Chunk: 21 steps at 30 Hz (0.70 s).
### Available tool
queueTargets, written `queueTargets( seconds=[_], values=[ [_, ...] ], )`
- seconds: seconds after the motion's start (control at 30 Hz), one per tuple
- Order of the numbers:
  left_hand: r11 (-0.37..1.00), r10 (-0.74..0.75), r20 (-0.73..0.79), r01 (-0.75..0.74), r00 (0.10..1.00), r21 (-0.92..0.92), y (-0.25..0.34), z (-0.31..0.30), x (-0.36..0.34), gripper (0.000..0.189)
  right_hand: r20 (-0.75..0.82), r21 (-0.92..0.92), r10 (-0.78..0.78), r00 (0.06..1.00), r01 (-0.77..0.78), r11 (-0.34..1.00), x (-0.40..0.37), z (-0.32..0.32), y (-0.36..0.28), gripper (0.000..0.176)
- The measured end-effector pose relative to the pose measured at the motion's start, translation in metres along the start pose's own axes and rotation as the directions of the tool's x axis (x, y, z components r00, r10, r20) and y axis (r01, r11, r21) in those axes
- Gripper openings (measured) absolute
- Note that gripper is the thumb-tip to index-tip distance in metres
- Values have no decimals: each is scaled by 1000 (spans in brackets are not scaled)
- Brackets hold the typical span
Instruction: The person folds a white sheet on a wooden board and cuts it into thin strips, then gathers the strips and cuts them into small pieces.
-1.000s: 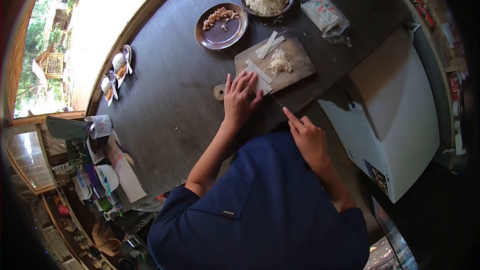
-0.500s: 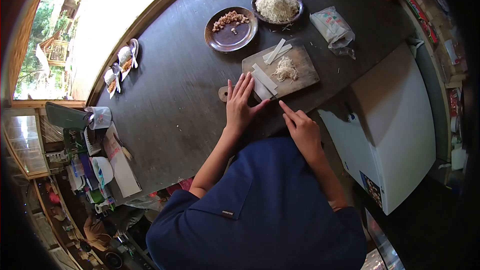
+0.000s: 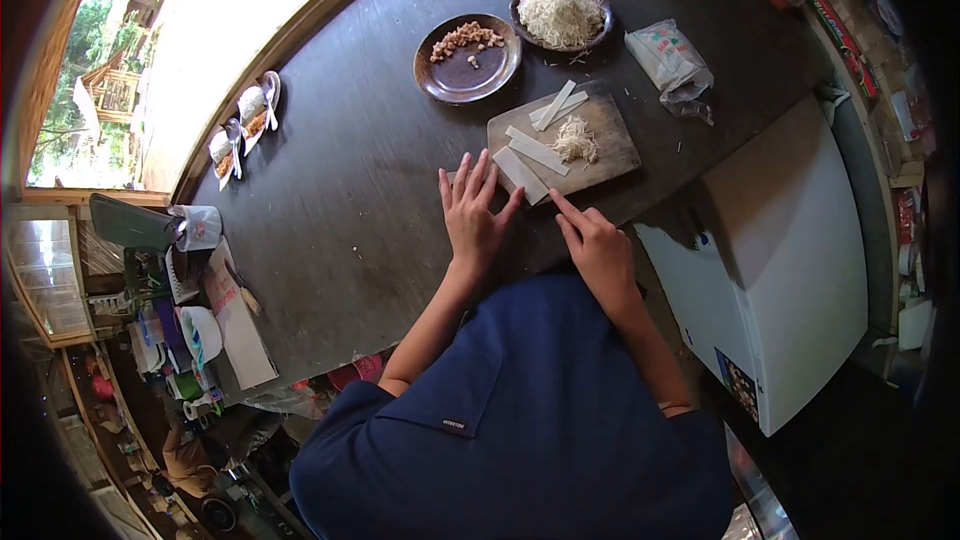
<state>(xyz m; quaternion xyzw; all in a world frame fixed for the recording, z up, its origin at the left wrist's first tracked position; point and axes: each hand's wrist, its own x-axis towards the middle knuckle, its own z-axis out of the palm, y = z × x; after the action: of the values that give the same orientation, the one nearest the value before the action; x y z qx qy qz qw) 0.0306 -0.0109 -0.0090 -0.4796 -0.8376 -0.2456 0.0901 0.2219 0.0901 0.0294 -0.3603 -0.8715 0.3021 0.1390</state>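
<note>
A wooden cutting board (image 3: 612,162) lies on the dark table, with a pale flat slab (image 3: 520,176) at its near left. Beyond the slab are several cut pale strips (image 3: 538,150) and a small heap of thin shreds (image 3: 576,140). My left hand (image 3: 472,215) is spread beside the slab's left side, its fingers apart and holding nothing, covering the board's handle. My right hand (image 3: 600,250) is closed with the index finger stretched forward to the slab's near right corner. It grips a knife, mostly hidden under the hand.
Beyond the board stand a brown plate (image 3: 468,90) with small brown pieces and a bowl heaped with pale shreds (image 3: 562,15). A plastic packet (image 3: 668,58) lies to the right. Two small servings with spoons (image 3: 250,108) sit far left. A white freezer (image 3: 800,290) adjoins the table's right side.
My left hand has lifted off the slab, moved slightly left and spread its fingers. A strip now lies apart from the slab, farther up the board. My right hand has shifted slightly left and nearer the slab.
</note>
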Motion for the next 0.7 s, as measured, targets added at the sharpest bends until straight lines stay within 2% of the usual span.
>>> queueTargets(
  seconds=[0.33,0.53,0.7],
  values=[
    [999,-9,-19,8,1000,-51,1,8,9,52,2,-2,-66,998,66,998,14,9,0,42],
    [995,70,14,-68,997,-78,-7,8,12,50,50,-7,-70,996,70,998,21,12,-6,45],
    [995,56,11,-55,998,-78,-6,9,12,48,39,-23,-77,996,78,997,22,18,-4,45]
  ],
)
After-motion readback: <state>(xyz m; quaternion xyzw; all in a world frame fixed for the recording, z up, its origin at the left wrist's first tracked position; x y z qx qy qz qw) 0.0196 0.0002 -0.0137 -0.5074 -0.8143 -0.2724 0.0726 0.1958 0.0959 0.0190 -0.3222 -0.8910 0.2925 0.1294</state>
